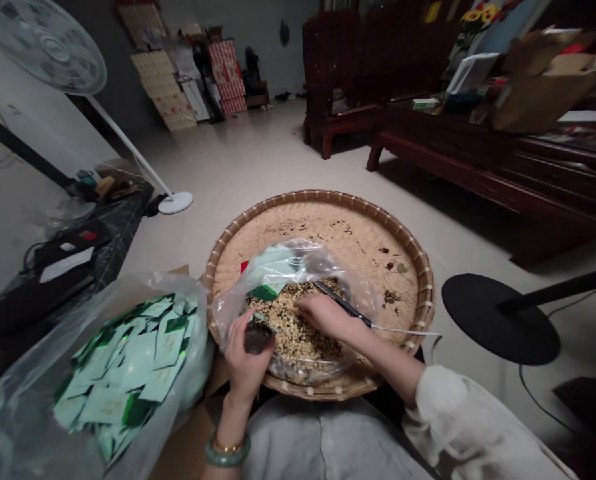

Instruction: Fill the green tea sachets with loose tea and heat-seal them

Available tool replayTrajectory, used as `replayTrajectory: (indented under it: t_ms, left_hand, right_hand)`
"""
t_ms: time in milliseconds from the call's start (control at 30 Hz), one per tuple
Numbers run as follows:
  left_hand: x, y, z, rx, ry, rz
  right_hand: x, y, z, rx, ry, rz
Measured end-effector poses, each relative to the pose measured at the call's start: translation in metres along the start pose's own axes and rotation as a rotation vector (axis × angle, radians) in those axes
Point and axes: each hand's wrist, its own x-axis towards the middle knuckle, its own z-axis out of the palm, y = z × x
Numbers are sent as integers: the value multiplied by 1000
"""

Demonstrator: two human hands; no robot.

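Observation:
My left hand (pixel 248 353) curls its fingers and thumb around a small open packet (pixel 259 338), dark inside with a pale green edge. My right hand (pixel 323 315) dips closed fingertips into a loose dried mix (pixel 283 312) of pale grains and dark bits; what they pinch is hidden. A clear plastic bag (pixel 351 277) holds the mix, with pale green packets (pixel 283 261) at its far side. Just beyond my right hand lies a slim dark tool (pixel 345 303) with a white cable. Beneath everything is a round woven bamboo tray (pixel 298 207).
A large clear bag of flat green packets (pixel 141 360) stands at my left. A white fan (pixel 175 202) and a dark bench (pixel 123 233) are beyond it. On the right are a round black stand base (pixel 501 320) and a dark wooden table (pixel 478 167).

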Motion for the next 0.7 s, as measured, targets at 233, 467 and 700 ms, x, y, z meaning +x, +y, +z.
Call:
replayTrajectory:
  t_ms: [233, 467, 700]
  left_hand:
    - [1, 4, 0, -2, -21, 13]
    - [1, 2, 3, -10, -25, 4]
    - [2, 5, 8, -1, -31, -6]
  right_hand:
    - [24, -7, 1, -189, -154, -21]
    - [20, 0, -4, -103, -108, -13]
    - [-4, -3, -28, 334, 142, -31]
